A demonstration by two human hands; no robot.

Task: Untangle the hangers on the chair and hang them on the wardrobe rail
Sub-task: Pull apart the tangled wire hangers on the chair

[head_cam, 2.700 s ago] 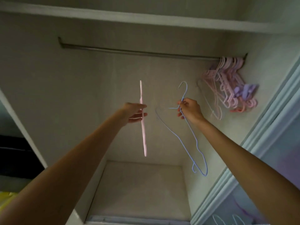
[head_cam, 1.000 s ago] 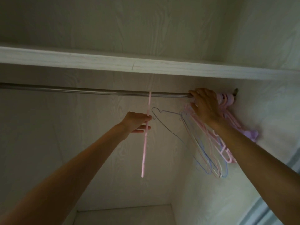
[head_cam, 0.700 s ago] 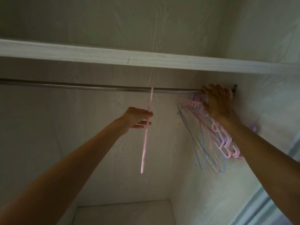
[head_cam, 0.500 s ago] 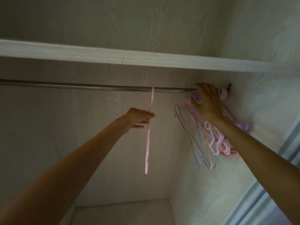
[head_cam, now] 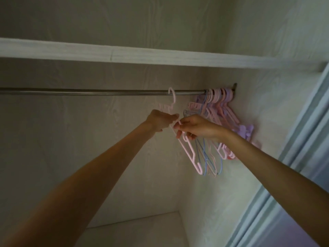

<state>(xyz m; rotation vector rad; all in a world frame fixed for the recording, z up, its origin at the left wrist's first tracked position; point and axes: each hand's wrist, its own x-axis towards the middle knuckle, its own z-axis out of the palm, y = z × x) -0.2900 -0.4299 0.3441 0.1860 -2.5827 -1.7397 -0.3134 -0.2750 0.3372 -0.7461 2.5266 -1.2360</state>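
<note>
Both the left hand (head_cam: 161, 120) and right hand (head_cam: 194, 128) pinch a pink hanger (head_cam: 188, 150), its hook at twelve o'clock by the rail (head_cam: 106, 91). Light, stiff, probably slippery plastic; best held at the neck.

Pink hanger (head_cam: 189, 152): thin plastic, hook looped over the rail (head_cam: 99, 92), body tilted down to the right, pinched near the neck by both hands. Rail: grey metal bar, horizontal under the shelf. Bunch of hangers (head_cam: 218, 111): pink, blue and lilac, packed together at the rail's right end against the side wall, hanging askew.
</note>
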